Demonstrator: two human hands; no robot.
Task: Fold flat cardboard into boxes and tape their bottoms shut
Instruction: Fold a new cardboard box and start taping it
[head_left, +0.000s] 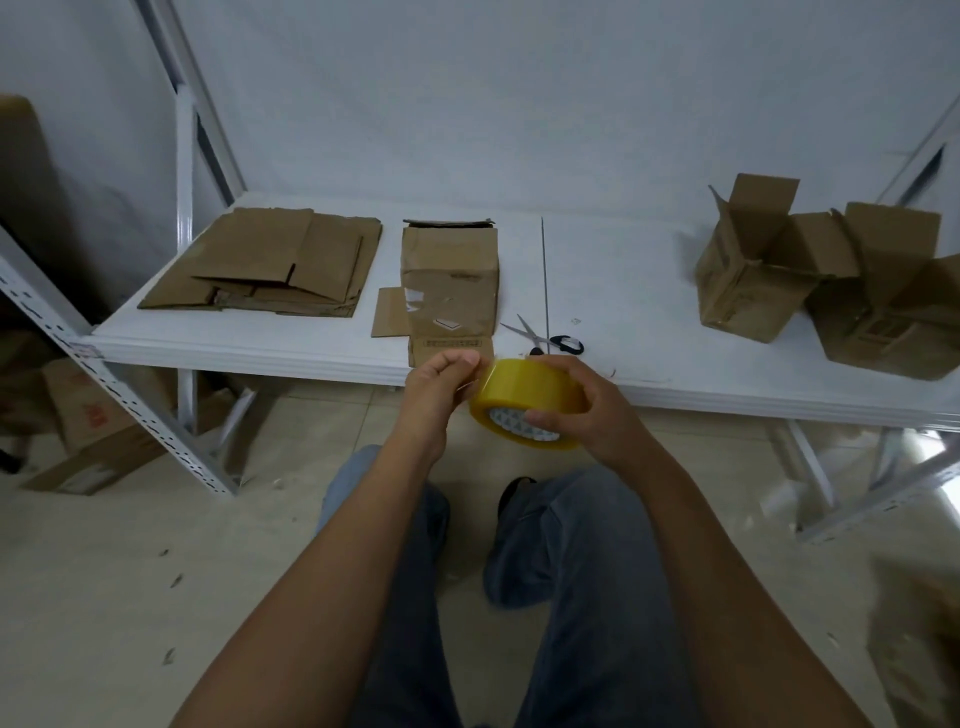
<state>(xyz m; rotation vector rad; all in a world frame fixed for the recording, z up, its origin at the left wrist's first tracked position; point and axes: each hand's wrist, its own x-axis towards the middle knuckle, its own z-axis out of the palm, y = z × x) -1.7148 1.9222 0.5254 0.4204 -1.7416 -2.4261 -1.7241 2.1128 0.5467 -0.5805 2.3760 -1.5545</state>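
Tabletop (623, 291): white, its front edge just beyond both hands.
Folded box (449, 280): lying directly beyond the left hand, overhanging that edge.
Tape roll (524, 400): gripped by right hand (582, 410), off the edge.
Left hand (441, 384): pinching the roll's rim.
Scissors (545, 340): just beyond right hand.

We have one view only, head-mounted, wide-angle, looking forward and steeply down. Our own forearms enter from the bottom edge; the left hand (441, 387) and right hand (582, 410) sit near frame centre, close to the lens. Beyond them the white shelf (649, 291) runs across the mid-frame, seen from above and in front. Straight lines bow toward the edges. No second view shares the scene.
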